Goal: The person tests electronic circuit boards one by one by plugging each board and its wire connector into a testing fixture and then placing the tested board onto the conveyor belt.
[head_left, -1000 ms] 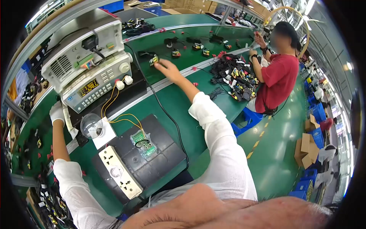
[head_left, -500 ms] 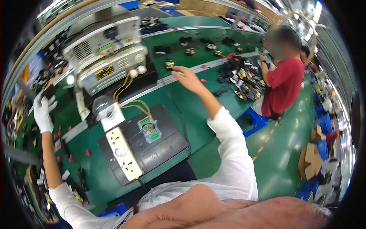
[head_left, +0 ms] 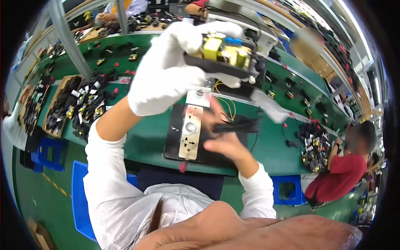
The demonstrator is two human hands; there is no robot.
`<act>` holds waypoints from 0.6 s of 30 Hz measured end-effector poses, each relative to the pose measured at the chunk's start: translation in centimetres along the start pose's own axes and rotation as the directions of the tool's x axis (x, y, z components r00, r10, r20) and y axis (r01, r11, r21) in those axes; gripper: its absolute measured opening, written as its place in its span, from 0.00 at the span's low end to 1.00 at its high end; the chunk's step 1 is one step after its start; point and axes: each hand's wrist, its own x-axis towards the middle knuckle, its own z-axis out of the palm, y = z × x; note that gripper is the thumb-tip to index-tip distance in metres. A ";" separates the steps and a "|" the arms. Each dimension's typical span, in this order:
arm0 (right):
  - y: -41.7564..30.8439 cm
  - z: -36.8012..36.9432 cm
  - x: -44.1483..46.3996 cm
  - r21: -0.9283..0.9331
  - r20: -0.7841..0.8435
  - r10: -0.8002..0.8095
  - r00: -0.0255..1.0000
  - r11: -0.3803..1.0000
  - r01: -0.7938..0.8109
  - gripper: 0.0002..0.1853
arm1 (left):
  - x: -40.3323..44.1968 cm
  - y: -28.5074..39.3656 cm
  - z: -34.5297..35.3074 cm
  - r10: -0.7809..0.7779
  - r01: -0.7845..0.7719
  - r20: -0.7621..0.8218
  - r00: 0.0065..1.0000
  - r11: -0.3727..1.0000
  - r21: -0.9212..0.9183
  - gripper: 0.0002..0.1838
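Long green workbench (head_left: 146,146) spans the view; on it a flat black slab (head_left: 173,137) bears a cream multi-socket power strip (head_left: 191,134). White-gloved left hand (head_left: 162,73), apart from the other, is clamped on a black-framed circuit board with yellow and blue components (head_left: 225,56), raised above the bench. Bare right hand (head_left: 229,144), motion-blurred, is at a black cable bundle (head_left: 241,125) over the slab; grip cannot be told. Judgement: slack cable could snag on the strip; an uneven glove pinch could let the circuit board slip.

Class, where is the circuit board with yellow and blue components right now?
The board is at upper centre of the head view, held in the white-gloved left hand.
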 end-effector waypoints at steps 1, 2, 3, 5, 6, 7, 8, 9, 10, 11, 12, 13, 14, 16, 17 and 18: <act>1.6 0.7 -1.4 0.248 0.152 0.106 0.983 0.958 -0.142 0.60 | -0.6 0.8 0.2 -0.134 0.144 -0.080 0.988 0.980 0.139 0.22; 0.8 1.6 -3.0 0.351 0.308 0.175 0.935 0.892 -0.283 0.51 | -1.0 1.2 0.3 -0.138 0.143 -0.076 0.987 0.987 0.069 0.22; 0.1 2.5 -4.8 0.451 0.362 0.117 0.925 0.846 -0.284 0.42 | -1.6 1.3 0.0 -0.193 0.196 -0.125 0.973 0.981 0.008 0.22; -0.3 1.0 -8.3 0.385 0.511 0.139 0.848 0.845 -0.370 0.31 | -2.8 1.4 -0.3 -0.216 0.207 -0.218 0.952 0.976 -0.065 0.21; 0.1 -0.6 -10.4 0.323 0.542 0.198 0.817 0.848 -0.420 0.29 | -3.7 1.2 -1.5 -0.235 0.246 -0.294 0.926 0.969 0.001 0.21; -1.3 -1.4 -12.0 0.261 0.351 0.299 0.888 0.879 -0.399 0.26 | -4.8 1.0 -2.8 -0.252 0.294 -0.369 0.895 0.954 0.060 0.22; -2.6 -2.2 -13.6 0.192 0.133 0.369 0.920 0.901 -0.389 0.23 | -5.7 0.8 -3.4 -0.254 0.326 -0.414 0.874 0.938 0.114 0.22; -2.1 -3.6 -15.6 0.121 -0.066 0.320 0.945 0.943 -0.311 0.22 | -6.7 0.7 -3.7 -0.269 0.364 -0.481 0.834 0.924 0.115 0.22; -1.3 -5.0 -17.4 0.029 -0.263 0.245 0.933 0.969 -0.247 0.20 | -7.8 0.4 -4.0 -0.283 0.400 -0.543 0.791 0.910 0.109 0.22; -1.4 -6.1 -18.8 -0.018 -0.350 0.170 0.921 0.982 -0.188 0.20 | -8.9 -0.2 -4.8 -0.256 0.374 -0.553 0.793 0.921 0.110 0.22; -1.6 -6.5 -20.1 -0.072 -0.440 0.093 0.893 0.988 -0.139 0.19 | -9.8 -0.6 -5.0 -0.273 0.415 -0.558 0.784 0.898 0.144 0.22; -1.9 -6.9 -21.4 -0.018 -0.533 0.047 0.845 0.998 -0.066 0.19 | -10.6 -1.2 -4.9 -0.291 0.453 -0.560 0.776 0.874 0.174 0.22; -2.3 -7.2 -22.2 0.022 -0.619 0.002 0.785 1.000 0.014 0.19 | -11.4 -2.1 -4.8 -0.334 0.509 -0.572 0.749 0.843 0.175 0.23; -2.7 -7.6 -22.5 0.053 -0.692 -0.197 0.694 0.946 0.321 0.19 | -13.2 -4.7 -5.1 -0.341 0.502 -0.533 0.774 0.844 0.189 0.23; -3.0 -8.0 -22.6 -0.023 -0.692 -0.299 0.657 0.919 0.394 0.18 | -13.8 -5.7 -4.9 -0.357 0.505 -0.518 0.777 0.845 0.175 0.27; -3.2 -8.1 -22.6 -0.033 -0.699 -0.301 0.648 0.920 0.391 0.18 | -14.6 -7.0 -5.0 -0.365 0.506 -0.510 0.779 0.847 0.166 0.27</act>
